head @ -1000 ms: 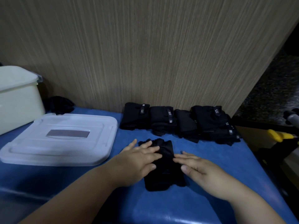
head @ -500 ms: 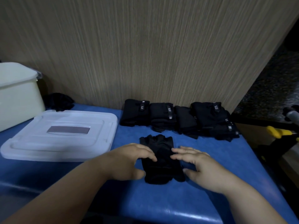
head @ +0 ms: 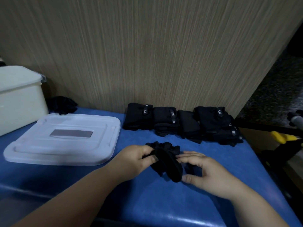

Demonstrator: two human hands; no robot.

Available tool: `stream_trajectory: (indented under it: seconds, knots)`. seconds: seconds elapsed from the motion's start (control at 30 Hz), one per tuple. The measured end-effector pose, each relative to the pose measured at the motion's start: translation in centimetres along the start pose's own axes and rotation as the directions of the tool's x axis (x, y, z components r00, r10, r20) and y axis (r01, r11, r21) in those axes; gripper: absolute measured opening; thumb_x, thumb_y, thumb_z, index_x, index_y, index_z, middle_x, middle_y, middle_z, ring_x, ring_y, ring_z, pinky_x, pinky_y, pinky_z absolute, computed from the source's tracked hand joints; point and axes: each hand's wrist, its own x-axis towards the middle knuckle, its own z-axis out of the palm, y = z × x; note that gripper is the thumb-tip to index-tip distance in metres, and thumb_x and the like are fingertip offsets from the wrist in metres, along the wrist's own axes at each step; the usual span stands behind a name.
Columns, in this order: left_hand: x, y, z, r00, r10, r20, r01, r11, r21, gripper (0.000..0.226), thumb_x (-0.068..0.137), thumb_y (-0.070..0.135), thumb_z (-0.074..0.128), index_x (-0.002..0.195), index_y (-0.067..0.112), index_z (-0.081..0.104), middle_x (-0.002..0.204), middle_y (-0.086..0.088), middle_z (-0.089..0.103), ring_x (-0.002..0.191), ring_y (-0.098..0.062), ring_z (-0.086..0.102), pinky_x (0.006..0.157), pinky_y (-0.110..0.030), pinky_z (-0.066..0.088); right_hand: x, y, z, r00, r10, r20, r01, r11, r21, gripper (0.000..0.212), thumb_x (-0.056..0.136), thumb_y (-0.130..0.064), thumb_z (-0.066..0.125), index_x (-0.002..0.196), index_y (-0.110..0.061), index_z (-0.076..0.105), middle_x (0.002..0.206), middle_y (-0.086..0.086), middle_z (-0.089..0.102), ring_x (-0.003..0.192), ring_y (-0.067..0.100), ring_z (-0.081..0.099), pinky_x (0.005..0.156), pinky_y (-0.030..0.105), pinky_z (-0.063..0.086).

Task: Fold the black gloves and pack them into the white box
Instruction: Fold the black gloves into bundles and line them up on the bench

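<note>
Wood-grain wall panel (head: 147,54) fills the background, behind the lid. Blue padded table (head: 147,202) carries everything. Clear plastic lid (head: 41,149) lies flat on the table's left part, with a grey label (head: 71,133) in its middle. White box (head: 19,102) stands just behind the lid's far-left corner, at the frame edge; cannot tell what is inside.

Row of folded black gloves (head: 180,123) sits to the right of the lid's far-right corner, against the wall panel, pieces touching and overlapping, small tags visible.

Left hand (head: 134,159) is just off the lid's near-right corner, thumb and fingers curled, pinching the left edge of one black glove (head: 167,164). Right hand (head: 208,172) is further right of the lid, fingers curled over the glove's right side, thumb at its lower end. The glove is bunched and partly lifted between both hands, its far end on the table, well apart from the box. The lid lies between this glove and the box.

Dark cloth heap (head: 64,104) sits just behind the lid, beside the box. Yellow handle (head: 282,138) is far right of the lid, off the table.
</note>
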Motion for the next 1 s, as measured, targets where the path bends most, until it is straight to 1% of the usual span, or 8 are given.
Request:
stream_trajectory:
  seconds: [0.13, 0.23, 0.33, 0.43, 0.5, 0.7, 0.83, 1.0]
  knots:
    - [0.0, 0.2, 0.1, 0.997, -0.060, -0.040, 0.059, 0.998, -0.039, 0.033, 0.093, 0.037, 0.057, 0.067, 0.017, 0.057, 0.055, 0.008, 0.047, 0.053, -0.005, 0.043, 0.054, -0.018, 0.036, 0.0, -0.2, 0.0, 1.000, -0.011, 0.022, 0.012, 0.999, -0.047, 0.055, 0.053, -0.062, 0.076, 0.106, -0.058, 0.060, 0.121, -0.044, 0.050, 0.127, -0.014, 0.037, 0.109, 0.020, 0.028]
    - [0.1, 0.4, 0.3, 0.996, -0.082, -0.036, 0.080, 0.994, -0.070, 0.035, 0.094, 0.034, 0.056, 0.061, 0.026, 0.049, 0.046, 0.017, 0.044, 0.048, 0.000, 0.042, 0.050, -0.012, 0.033, 0.1, -0.1, 0.4, 0.997, 0.002, -0.080, -0.003, 1.000, -0.012, 0.052, 0.055, -0.076, 0.069, 0.097, -0.047, 0.068, 0.110, -0.033, 0.060, 0.116, -0.009, 0.049, 0.100, 0.017, 0.038]
    - [0.2, 0.7, 0.5, 0.995, -0.101, -0.019, 0.096, 0.978, -0.183, 0.007, 0.095, 0.031, 0.054, 0.094, 0.029, 0.061, 0.049, 0.024, 0.054, 0.052, 0.010, 0.051, 0.054, -0.006, 0.035, 0.3, -0.5, 0.6, 0.982, 0.081, -0.173, -0.075, 0.996, 0.040, 0.032, 0.073, -0.067, 0.061, 0.068, -0.035, 0.064, 0.084, -0.014, 0.063, 0.086, -0.004, 0.058, 0.076, 0.014, 0.042]
    - [0.3, 0.6, 1.0, 0.991, -0.130, -0.034, 0.119, 0.968, -0.219, 0.026, 0.095, 0.031, 0.054, 0.121, 0.026, 0.055, 0.047, 0.015, 0.050, 0.046, 0.007, 0.049, 0.051, -0.006, 0.035, 0.3, -1.2, 0.8, 0.965, 0.173, -0.198, -0.149, 0.980, 0.129, 0.043, 0.074, -0.059, 0.054, 0.051, -0.023, 0.044, 0.057, -0.012, 0.046, 0.054, 0.003, 0.044, 0.054, 0.017, 0.034]
    - [0.4, 0.6, 1.1, 0.989, -0.141, -0.053, 0.128, 0.970, -0.207, 0.034, 0.095, 0.030, 0.055, 0.129, 0.027, 0.048, 0.048, 0.012, 0.047, 0.044, 0.004, 0.046, 0.049, -0.009, 0.036, 0.4, -1.4, 1.1, 0.950, 0.229, -0.214, -0.193, 0.965, 0.176, 0.044, 0.079, -0.055, 0.055, 0.051, -0.023, 0.044, 0.048, -0.012, 0.038, 0.048, 0.003, 0.036, 0.049, 0.019, 0.029]
    - [0.6, 0.3, 1.6, 0.984, -0.156, -0.087, 0.137, 0.971, -0.197, 0.048, 0.095, 0.024, 0.055, 0.139, 0.026, 0.037, 0.042, 0.011, 0.040, 0.045, -0.003, 0.041, 0.049, -0.012, 0.036, 0.9, -1.1, 2.0, 0.883, 0.354, -0.308, -0.301, 0.931, 0.207, 0.011, 0.088, -0.034, 0.065, 0.081, -0.031, 0.057, 0.060, 0.007, 0.063, 0.050, 0.007, 0.047, 0.054, 0.028, 0.041]
    - [0.5, 0.3, 1.7, 0.985, -0.148, -0.093, 0.128, 0.972, -0.195, 0.050, 0.094, 0.022, 0.055, 0.141, 0.025, 0.035, 0.041, 0.011, 0.038, 0.044, -0.004, 0.038, 0.048, -0.014, 0.034, 1.0, -1.4, 2.2, 0.883, 0.359, -0.301, -0.321, 0.932, 0.169, 0.008, 0.090, -0.035, 0.063, 0.091, -0.033, 0.056, 0.063, 0.006, 0.066, 0.051, 0.007, 0.052, 0.053, 0.022, 0.042]
    - [0.2, 0.5, 1.4, 0.988, -0.133, -0.077, 0.103, 0.945, -0.311, 0.058, 0.093, 0.026, 0.059, 0.144, 0.029, 0.032, 0.050, 0.008, 0.040, 0.049, -0.005, 0.040, 0.055, -0.016, 0.037, 1.2, -1.8, 2.1, 0.864, 0.396, -0.310, -0.337, 0.913, 0.228, 0.009, 0.089, -0.035, 0.064, 0.094, -0.034, 0.057, 0.065, 0.004, 0.069, 0.059, 0.012, 0.061, 0.061, 0.030, 0.048]
